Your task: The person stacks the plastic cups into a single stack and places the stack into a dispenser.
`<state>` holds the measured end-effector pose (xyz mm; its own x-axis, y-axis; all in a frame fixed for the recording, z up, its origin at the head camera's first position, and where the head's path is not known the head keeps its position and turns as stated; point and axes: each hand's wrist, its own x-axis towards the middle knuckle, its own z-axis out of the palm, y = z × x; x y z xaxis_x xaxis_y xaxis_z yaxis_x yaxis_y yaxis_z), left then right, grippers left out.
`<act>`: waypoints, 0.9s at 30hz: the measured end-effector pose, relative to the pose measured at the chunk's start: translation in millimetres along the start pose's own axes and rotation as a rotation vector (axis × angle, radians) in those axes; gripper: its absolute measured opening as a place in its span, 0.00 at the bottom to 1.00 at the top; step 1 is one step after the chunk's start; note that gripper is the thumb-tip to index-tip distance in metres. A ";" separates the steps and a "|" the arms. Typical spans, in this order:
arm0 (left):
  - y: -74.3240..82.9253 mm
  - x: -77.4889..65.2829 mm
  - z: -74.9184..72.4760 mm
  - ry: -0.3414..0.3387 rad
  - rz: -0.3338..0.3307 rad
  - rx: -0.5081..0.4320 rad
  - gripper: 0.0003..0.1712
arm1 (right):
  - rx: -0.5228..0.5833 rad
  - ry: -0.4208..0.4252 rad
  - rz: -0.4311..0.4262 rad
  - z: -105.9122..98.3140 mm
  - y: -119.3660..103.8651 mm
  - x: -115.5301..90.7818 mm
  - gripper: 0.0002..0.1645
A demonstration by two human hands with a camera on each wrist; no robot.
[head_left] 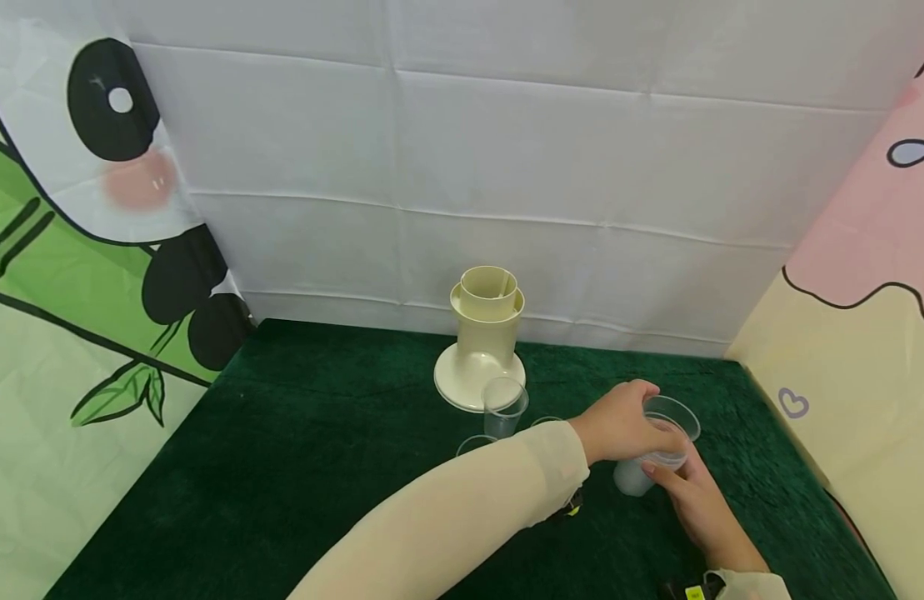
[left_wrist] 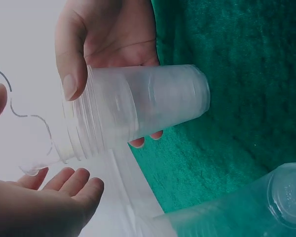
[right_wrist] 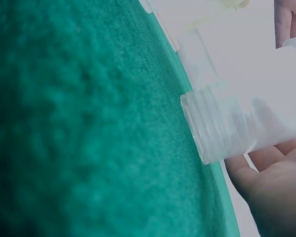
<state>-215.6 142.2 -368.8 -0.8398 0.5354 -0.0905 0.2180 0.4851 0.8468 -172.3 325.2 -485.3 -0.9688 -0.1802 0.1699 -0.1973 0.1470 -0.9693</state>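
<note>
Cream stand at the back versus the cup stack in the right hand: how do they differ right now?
The cream stand is opaque; the cup stack is translucent.
The cream stand rests upright on the green cloth, untouched; the cup stack is gripped by the right hand.
The cream stand spreads into a wide round base; the cup stack narrows toward its bottom.
Both have round, open tops.

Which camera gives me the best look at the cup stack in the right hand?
The left wrist view: the cup stack shows side-on, rims to base. In the head view, the right hand partly covers it; the right wrist view shows it pale, cropped.
</note>
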 end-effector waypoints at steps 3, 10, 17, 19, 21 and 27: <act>-2.6 -0.3 -1.2 0.001 0.001 -0.021 0.42 | 0.007 -0.003 -0.006 0.7 0.2 0.1 0.33; -6.2 -3.1 -6.8 0.008 -0.008 -0.052 0.42 | 0.010 0.020 0.016 2.7 -1.2 -1.2 0.32; -4.3 -10.0 -19.4 -0.002 0.003 -0.072 0.40 | -0.023 0.022 0.047 2.9 -4.7 -1.4 0.34; -3.5 -11.6 -22.7 -0.006 0.002 -0.079 0.40 | -0.024 0.030 0.060 3.0 -5.9 -1.4 0.35; -2.9 -13.0 -24.9 -0.008 -0.003 -0.086 0.39 | -0.023 0.038 0.073 3.0 -6.6 -1.8 0.35; -2.8 -17.4 -28.8 -0.019 -0.002 -0.090 0.39 | -0.013 0.053 0.093 3.2 -6.3 -3.5 0.32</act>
<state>-215.9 111.7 -354.4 -0.8304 0.5477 -0.1019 0.1697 0.4229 0.8901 -167.2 321.8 -480.4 -0.9896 -0.1133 0.0890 -0.1079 0.1734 -0.9789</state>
